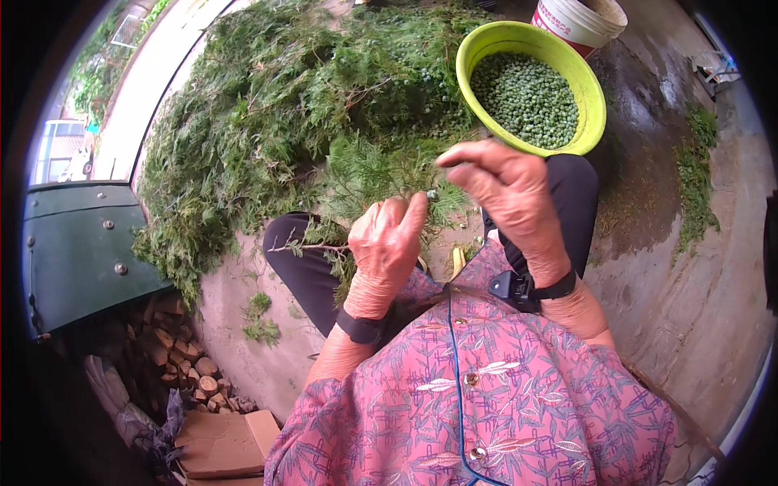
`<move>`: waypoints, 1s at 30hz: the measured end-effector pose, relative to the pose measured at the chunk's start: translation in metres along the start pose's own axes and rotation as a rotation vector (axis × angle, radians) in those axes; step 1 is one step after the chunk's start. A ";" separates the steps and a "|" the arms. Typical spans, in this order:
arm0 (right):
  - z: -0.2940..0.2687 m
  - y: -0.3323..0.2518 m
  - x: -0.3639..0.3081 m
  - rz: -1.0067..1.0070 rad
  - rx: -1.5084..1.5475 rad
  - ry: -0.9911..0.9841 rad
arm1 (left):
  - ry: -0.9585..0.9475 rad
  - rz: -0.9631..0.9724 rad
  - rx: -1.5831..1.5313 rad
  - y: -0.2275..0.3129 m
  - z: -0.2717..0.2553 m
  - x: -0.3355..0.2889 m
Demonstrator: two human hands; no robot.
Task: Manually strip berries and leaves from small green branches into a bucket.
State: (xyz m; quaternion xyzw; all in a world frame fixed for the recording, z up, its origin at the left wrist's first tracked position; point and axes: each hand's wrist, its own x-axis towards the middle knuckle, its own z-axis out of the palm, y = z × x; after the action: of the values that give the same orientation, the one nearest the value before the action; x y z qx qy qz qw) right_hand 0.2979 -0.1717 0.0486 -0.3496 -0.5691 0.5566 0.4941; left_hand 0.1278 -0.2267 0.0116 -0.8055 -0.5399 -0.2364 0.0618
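Note:
In front of my lap, my left hand [385, 247] is closed around a green conifer sprig [365, 182]; its feathery leaves fan out beyond the fingers and a brown twig sticks out to the left. A small pale-green berry [431, 194] shows beside the left fingertips. My right hand [519, 202] is raised to the right of it, apart from the sprig, thumb and forefinger drawn together in a pinch. Whether anything sits between those fingertips I cannot make out. Just beyond the right hand stands a yellow-green basin [601, 109] holding many round green berries [523, 97].
A large heap of cut conifer branches [267, 105] spreads ahead and to the left. Behind the basin is a white bucket [567, 28]. At left stand a dark green metal panel [89, 251], stacked firewood [198, 373] and a cardboard piece [223, 441]. Loose greenery [697, 178] lies at right.

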 end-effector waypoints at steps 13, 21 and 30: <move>-0.008 0.042 -0.009 0.401 0.445 0.043 | 0.080 0.013 -0.099 0.001 -0.003 0.001; -0.035 0.075 -0.003 0.424 0.927 0.235 | 0.289 -0.033 -0.405 -0.005 -0.003 0.007; -0.035 0.181 -0.060 0.858 0.483 0.482 | 0.482 -0.564 -0.776 -0.021 0.004 -0.007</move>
State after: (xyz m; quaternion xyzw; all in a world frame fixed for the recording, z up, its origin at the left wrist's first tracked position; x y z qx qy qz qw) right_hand 0.3196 -0.1941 -0.1427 -0.5446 -0.1024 0.7270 0.4055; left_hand 0.1078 -0.2226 0.0011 -0.5157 -0.5789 -0.6042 -0.1840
